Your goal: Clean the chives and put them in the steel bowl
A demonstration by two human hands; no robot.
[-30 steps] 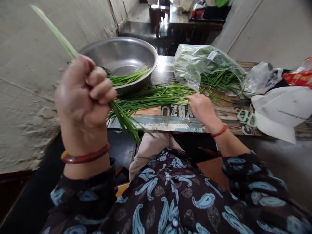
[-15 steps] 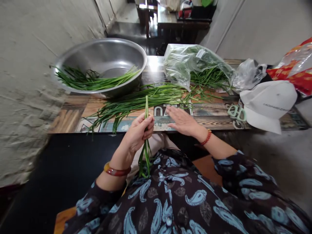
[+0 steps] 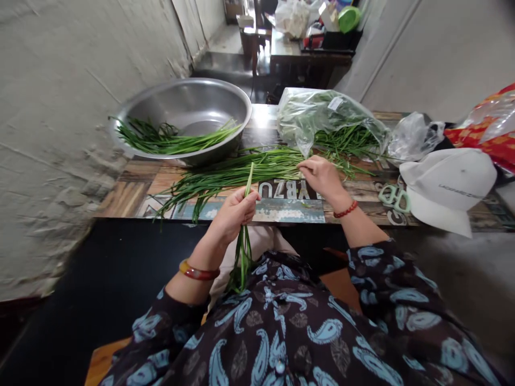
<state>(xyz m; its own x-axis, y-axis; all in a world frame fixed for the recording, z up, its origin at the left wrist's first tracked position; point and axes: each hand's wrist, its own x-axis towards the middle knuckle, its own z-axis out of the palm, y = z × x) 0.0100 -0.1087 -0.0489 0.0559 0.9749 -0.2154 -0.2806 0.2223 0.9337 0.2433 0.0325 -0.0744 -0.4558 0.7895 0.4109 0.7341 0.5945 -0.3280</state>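
My left hand (image 3: 235, 213) is closed around a small bunch of garlic chives (image 3: 243, 254). Their pale stem ends point up above the fist and the green leaves hang toward my lap. Across the table lies a loose pile of garlic chives (image 3: 237, 167), leaf tips to the left and stem ends to the right. My right hand (image 3: 324, 181) is at the right end of this pile, thumb and fingers pinched together at the stem ends. Whether a stalk is between those fingertips is too small to make out.
A large steel basin (image 3: 193, 96) holding more chives stands at the back left. Behind my right hand lies a clear plastic bag (image 3: 309, 110) of chives. A white cap (image 3: 448, 182), pale green scissors (image 3: 394, 198) and a crumpled plastic bag (image 3: 416, 134) lie at the right.
My right hand has moved right and away from me to the pile's stem ends, its spread fingers now pinched. My left hand still holds its bunch. The view has tilted up slightly.
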